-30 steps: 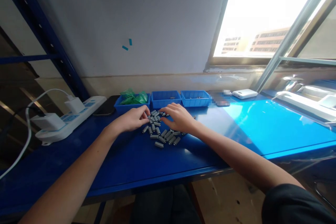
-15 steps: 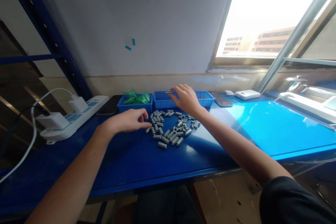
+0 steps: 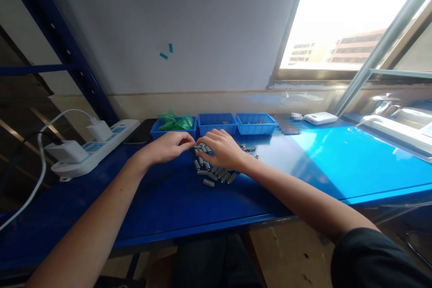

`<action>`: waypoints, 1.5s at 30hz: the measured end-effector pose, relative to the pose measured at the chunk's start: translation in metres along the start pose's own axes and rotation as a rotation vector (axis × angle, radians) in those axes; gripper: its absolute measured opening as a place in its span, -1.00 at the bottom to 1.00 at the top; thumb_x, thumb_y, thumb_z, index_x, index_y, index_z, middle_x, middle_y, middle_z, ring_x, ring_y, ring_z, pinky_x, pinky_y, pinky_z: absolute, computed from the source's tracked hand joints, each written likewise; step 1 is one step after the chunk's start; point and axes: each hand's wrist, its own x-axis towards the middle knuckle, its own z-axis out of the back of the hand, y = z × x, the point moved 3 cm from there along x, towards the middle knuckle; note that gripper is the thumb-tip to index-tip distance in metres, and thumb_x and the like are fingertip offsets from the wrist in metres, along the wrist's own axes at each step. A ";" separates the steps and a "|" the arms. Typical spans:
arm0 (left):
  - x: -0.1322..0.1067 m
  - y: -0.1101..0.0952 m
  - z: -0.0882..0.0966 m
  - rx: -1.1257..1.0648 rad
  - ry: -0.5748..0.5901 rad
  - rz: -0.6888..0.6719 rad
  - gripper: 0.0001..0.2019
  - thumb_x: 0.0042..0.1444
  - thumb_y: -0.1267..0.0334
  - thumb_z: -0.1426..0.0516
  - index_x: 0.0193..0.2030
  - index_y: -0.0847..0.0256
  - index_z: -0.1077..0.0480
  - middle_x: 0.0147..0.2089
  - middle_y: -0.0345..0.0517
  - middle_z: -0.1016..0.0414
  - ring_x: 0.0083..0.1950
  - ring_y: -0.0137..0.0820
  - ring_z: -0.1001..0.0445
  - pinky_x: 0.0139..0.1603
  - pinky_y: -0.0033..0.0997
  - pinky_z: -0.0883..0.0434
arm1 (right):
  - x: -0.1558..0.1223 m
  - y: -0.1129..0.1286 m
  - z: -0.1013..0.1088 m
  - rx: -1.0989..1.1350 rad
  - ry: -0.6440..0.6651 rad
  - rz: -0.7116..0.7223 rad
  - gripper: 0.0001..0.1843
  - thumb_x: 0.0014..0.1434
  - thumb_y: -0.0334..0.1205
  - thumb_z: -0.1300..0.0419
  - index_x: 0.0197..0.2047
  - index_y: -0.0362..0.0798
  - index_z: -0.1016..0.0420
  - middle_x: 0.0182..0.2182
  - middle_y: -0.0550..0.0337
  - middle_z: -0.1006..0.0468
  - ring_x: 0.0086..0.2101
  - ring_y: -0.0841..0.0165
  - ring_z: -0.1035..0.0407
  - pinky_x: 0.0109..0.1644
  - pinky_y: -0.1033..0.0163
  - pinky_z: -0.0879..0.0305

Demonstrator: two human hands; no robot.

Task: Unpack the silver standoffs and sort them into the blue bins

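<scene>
Dozens of stiff, light, roll-prone grey cylinders lie beneath the curled left hand and right hand, apparently pinching one endwise.

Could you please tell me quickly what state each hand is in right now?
Left hand: fingertips pinched at the grey pieces; a hold cannot be told.
Right hand: curled palm-down over them; a hold cannot be told.

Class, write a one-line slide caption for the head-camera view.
Left hand and right hand, fingertips close, over small grey metal cylinders on a blue workbench, before three blue plastic bins.
</scene>
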 end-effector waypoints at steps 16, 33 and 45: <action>0.003 0.015 -0.016 0.260 0.184 -0.029 -0.76 0.00 0.13 -0.11 -0.18 0.12 -0.43 -0.20 -0.10 -0.46 -0.22 -0.29 -0.43 -0.26 -0.41 -0.32 | -0.002 -0.063 0.001 -0.108 0.043 -0.306 -0.65 0.31 -0.12 -0.07 0.04 -0.15 -0.42 -0.17 -0.02 -0.56 -0.11 0.17 -0.38 -0.04 0.15 -0.20; 0.007 0.003 -0.012 -0.278 -0.077 -0.139 -0.69 0.08 -0.03 -0.11 -0.30 0.16 -0.19 -0.39 -0.24 -0.33 -0.34 -0.41 -0.35 -0.28 -0.42 -0.32 | 0.002 -0.007 -0.004 0.002 -0.008 -0.028 -0.77 0.34 -0.15 -0.04 -0.11 -0.10 -0.41 -0.28 0.07 -0.50 -0.24 0.29 -0.29 -0.18 0.24 -0.09; 0.017 0.038 -0.026 0.368 -0.129 0.164 -0.61 0.04 -0.08 -0.10 -0.13 0.13 -0.48 -0.23 -0.05 -0.54 -0.26 -0.21 -0.49 -0.37 -0.37 -0.26 | -0.003 -0.077 0.001 -0.313 0.010 -0.485 -0.59 0.31 -0.05 -0.05 0.09 -0.14 -0.36 -0.06 -0.12 -0.45 -0.04 0.05 -0.23 -0.07 0.07 -0.14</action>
